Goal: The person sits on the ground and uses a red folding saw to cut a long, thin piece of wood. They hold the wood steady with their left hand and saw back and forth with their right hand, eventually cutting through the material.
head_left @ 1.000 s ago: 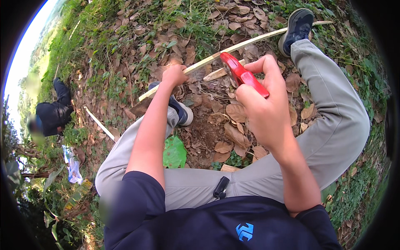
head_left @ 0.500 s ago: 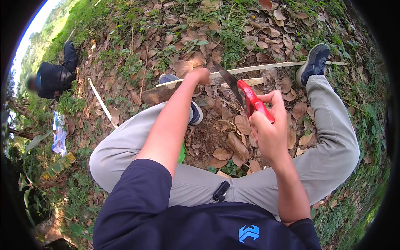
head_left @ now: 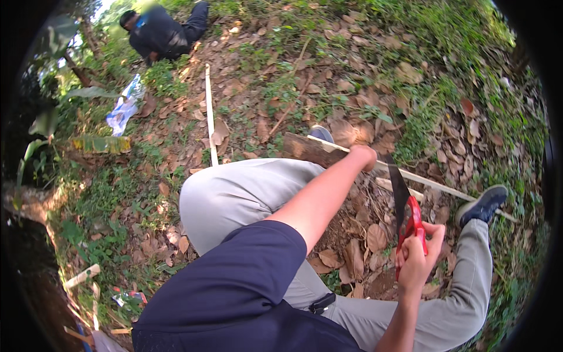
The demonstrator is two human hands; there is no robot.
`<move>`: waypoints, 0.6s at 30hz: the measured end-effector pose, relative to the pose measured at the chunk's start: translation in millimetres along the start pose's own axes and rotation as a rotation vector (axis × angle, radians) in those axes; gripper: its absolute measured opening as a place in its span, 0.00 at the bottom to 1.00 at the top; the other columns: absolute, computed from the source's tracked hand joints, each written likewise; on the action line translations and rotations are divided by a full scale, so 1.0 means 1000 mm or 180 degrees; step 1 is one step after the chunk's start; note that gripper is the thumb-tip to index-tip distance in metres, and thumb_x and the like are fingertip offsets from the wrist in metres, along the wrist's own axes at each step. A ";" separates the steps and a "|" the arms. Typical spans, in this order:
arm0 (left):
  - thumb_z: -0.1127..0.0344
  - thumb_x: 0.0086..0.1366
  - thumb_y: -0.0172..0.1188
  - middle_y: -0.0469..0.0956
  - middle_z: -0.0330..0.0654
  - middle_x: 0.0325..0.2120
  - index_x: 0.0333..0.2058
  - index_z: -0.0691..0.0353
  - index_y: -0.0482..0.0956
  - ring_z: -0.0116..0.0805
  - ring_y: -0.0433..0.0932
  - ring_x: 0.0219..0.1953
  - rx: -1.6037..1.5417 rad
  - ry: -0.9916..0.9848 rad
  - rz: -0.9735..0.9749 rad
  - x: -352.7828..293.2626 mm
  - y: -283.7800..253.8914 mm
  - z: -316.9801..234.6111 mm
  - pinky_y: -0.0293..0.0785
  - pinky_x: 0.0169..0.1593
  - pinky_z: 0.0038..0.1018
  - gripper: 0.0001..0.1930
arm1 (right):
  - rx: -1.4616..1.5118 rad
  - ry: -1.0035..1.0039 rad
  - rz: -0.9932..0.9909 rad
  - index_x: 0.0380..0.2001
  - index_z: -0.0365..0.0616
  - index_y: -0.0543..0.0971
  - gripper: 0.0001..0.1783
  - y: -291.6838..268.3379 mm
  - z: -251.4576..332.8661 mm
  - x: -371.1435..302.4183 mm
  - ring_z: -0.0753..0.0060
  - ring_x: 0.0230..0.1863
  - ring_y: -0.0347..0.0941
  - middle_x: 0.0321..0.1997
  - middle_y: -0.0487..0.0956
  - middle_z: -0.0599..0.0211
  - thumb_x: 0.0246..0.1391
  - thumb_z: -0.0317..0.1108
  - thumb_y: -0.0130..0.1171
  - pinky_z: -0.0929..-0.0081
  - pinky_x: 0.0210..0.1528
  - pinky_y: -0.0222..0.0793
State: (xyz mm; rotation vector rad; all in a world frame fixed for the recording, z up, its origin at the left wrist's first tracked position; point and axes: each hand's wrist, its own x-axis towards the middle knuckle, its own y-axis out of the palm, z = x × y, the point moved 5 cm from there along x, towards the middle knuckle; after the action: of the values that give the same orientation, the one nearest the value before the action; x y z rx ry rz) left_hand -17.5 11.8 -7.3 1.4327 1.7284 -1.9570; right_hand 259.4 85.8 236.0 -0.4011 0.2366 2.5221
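My left hand (head_left: 365, 157) is closed around a long, thin, pale wooden strip (head_left: 438, 185), pressing it down over a short brown log (head_left: 312, 153) on the ground. In my right hand (head_left: 417, 256) is a handsaw with a red handle (head_left: 415, 222). Its dark blade (head_left: 400, 193) points away from me and crosses the strip just right of my left hand; I cannot tell whether the teeth touch the wood. The strip's far right end passes by my right shoe (head_left: 485, 205). A shorter pale piece of wood (head_left: 400, 189) lies just below the strip.
Dry leaves and grass cover the ground. Another pale strip (head_left: 210, 114) lies beyond my left knee, near a white and blue plastic bag (head_left: 125, 104). A person in dark clothes (head_left: 167, 35) is low on the ground at the far left. Wood offcuts (head_left: 83, 276) lie at the lower left.
My view has swung left, so the scene sits further right and the other person shows more fully. Both hands keep their holds on the strip and the handsaw.
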 end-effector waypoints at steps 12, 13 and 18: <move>0.70 0.51 0.64 0.85 0.41 0.44 0.43 0.55 0.88 0.40 0.84 0.48 -0.0179 0.0038 -0.0136 -0.007 0.002 0.002 0.79 0.47 0.38 0.18 | 0.0062 0.0230 -0.0098 0.40 0.47 0.62 0.08 -0.004 0.022 0.025 0.85 0.11 0.50 0.17 0.60 0.75 0.59 0.24 0.46 0.81 0.11 0.50; 0.69 0.51 0.65 0.86 0.41 0.44 0.43 0.55 0.88 0.40 0.84 0.48 -0.0193 0.0020 -0.0137 -0.008 0.001 0.000 0.79 0.47 0.38 0.18 | 0.0065 0.0251 -0.0111 0.40 0.47 0.62 0.08 -0.007 0.022 0.026 0.85 0.11 0.50 0.17 0.60 0.75 0.59 0.24 0.46 0.81 0.12 0.50; 0.67 0.52 0.67 0.86 0.40 0.46 0.43 0.55 0.88 0.39 0.84 0.49 -0.0241 -0.0011 -0.0502 -0.018 0.003 -0.007 0.80 0.48 0.37 0.17 | -0.0023 0.0162 0.0027 0.42 0.46 0.63 0.11 -0.019 0.011 0.013 0.86 0.13 0.52 0.19 0.61 0.75 0.58 0.22 0.47 0.83 0.13 0.51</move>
State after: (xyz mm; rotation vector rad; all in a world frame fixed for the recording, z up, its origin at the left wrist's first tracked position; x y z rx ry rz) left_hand -2.1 8.8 4.6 1.3039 1.9463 -1.9436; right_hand 257.1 111.1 240.4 -0.4684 0.2492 2.5238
